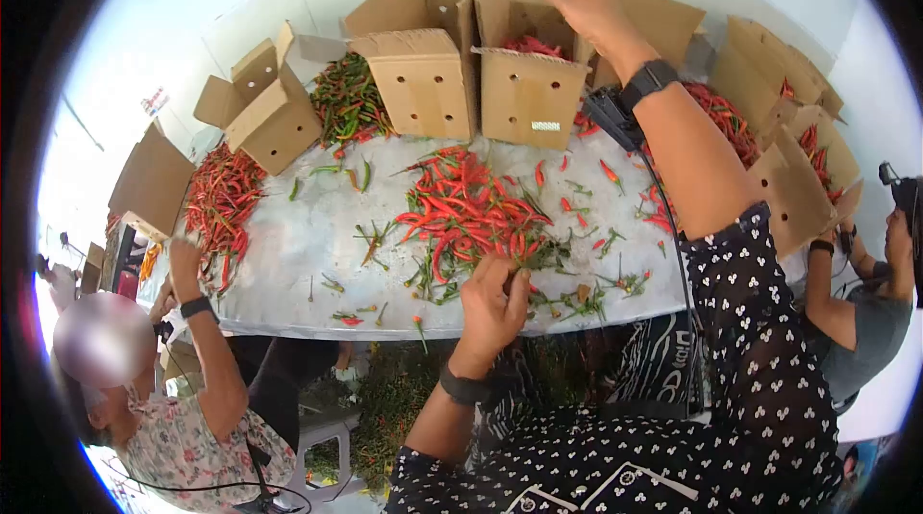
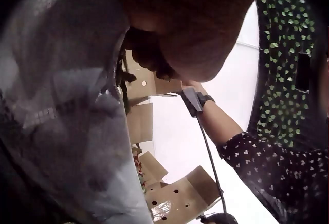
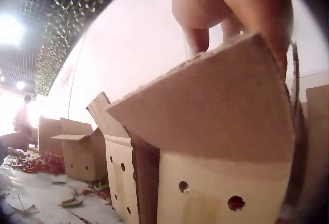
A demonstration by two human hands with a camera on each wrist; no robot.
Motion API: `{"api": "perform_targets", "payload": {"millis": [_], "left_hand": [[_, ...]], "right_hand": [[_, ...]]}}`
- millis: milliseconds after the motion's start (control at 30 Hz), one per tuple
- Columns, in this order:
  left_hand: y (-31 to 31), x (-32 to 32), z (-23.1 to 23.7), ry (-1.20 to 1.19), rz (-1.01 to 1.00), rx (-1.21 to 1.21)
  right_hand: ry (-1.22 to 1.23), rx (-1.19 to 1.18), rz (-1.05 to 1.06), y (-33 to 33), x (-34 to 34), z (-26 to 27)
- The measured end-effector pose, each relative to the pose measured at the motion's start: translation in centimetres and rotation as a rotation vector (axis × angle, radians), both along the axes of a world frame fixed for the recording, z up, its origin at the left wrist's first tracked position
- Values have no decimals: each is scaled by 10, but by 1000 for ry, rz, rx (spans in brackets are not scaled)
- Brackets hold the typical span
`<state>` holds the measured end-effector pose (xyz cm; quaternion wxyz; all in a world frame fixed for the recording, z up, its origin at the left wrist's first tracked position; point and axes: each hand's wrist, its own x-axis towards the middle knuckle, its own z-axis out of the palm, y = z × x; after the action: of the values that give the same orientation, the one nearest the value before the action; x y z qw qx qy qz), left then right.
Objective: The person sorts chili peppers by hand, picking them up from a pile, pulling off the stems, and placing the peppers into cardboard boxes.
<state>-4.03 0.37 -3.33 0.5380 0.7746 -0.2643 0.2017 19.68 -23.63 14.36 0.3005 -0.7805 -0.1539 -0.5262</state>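
- Left of the red chili pile, bare tabletop gave a hand room to pass.
- The left hand blocked the pile's near edge.
- Two side-by-side cartons walled off the far middle; a raised flap stood close before the right hand.
- A black cable hung across the right side.

Red chillies with green stems, centre; green-and-red chillies, upper left; brown cartons, upper edge; silver-grey tabletop, mid-frame; black sleeve patterned with white trefoils, right; pale blouse with pink floral print, lower left.
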Motion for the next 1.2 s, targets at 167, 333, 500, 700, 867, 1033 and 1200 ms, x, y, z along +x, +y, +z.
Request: {"api": "perform_targets", "payload": {"millis": [167, 333, 500, 700, 867, 1033, 1200], "left_hand": [[0, -2, 2, -2, -13, 15], [-3, -3, 2, -38, 0, 49], [-7, -4, 2, -62, 27, 86], [-11, -6, 6, 9, 83, 107], [-24, 5, 32, -41, 91, 129], [-31, 10, 50, -26, 67, 215], [-40, 7, 46, 245, -41, 220]], "right_hand": [[452, 289, 235, 6, -138, -18], [1042, 29, 40, -54, -142, -107], [1150, -437, -262, -69, -123, -161], [1383, 92, -13, -32, -147, -131], [1280, 648, 686, 16, -198, -114], [1171, 787, 896, 41, -225, -119], [1094, 904, 934, 35, -232, -133]]}}
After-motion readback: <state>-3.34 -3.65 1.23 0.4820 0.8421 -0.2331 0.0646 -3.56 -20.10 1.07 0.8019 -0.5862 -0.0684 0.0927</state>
